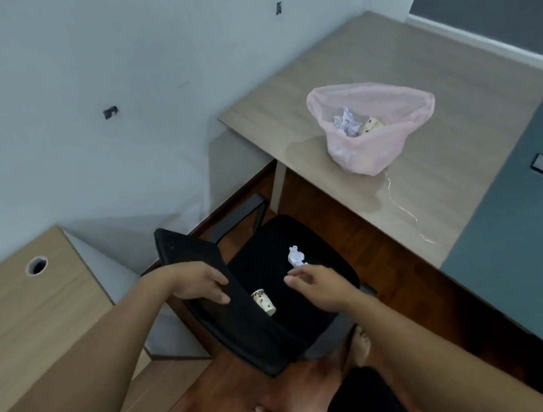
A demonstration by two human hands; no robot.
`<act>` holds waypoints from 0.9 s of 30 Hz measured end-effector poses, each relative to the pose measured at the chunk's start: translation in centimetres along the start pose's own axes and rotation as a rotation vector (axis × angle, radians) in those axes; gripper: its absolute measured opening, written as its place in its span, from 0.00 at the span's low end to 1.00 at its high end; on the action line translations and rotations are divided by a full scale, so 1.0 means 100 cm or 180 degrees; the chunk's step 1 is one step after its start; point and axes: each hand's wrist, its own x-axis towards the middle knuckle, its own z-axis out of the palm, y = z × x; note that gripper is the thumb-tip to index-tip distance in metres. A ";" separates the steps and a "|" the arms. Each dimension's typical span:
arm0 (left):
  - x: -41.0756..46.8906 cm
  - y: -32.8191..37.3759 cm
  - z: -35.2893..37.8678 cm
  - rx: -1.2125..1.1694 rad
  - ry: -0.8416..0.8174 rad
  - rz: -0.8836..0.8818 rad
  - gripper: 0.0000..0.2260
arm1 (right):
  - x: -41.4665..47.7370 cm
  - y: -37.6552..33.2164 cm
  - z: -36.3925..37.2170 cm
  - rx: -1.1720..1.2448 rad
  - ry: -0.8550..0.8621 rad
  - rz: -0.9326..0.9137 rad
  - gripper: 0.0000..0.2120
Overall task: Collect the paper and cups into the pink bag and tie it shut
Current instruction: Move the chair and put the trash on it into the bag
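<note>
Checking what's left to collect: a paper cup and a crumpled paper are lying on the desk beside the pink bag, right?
Not on the desk: the head view shows the paper cup and crumpled paper lying on the black chair seat, away from the pink bag.

Bag (372, 144) stands on desk (447, 162), holding paper (346, 123) and cup (370, 124). On chair seat (272, 275), left of desk: paper ball (295, 256), second cup (264, 301) nearer backrest (203, 273).

1 head-worn wide-angle view, looking steeply down and forward over black chair (274, 292); desk (429, 157) farther off, upper right.
</note>
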 end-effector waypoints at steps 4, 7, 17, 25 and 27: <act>0.012 0.058 -0.043 -0.1466 0.0837 0.0222 0.15 | 0.042 -0.007 -0.116 -0.0091 0.0706 -0.0244 0.15; 0.043 0.112 -0.075 -0.2632 0.1230 0.0276 0.10 | 0.069 -0.019 -0.206 -0.0076 0.1360 -0.0581 0.12; 0.180 0.296 -0.163 -0.4332 0.1525 0.0056 0.20 | 0.143 -0.004 -0.421 -0.0970 0.2486 -0.0620 0.16; 0.291 0.342 -0.210 -0.4901 0.1639 -0.0473 0.43 | 0.202 0.019 -0.450 -0.0850 0.1747 0.0378 0.32; 0.345 0.327 -0.214 -0.4797 0.1825 -0.0703 0.53 | 0.212 0.028 -0.451 -0.0685 0.1691 0.0535 0.31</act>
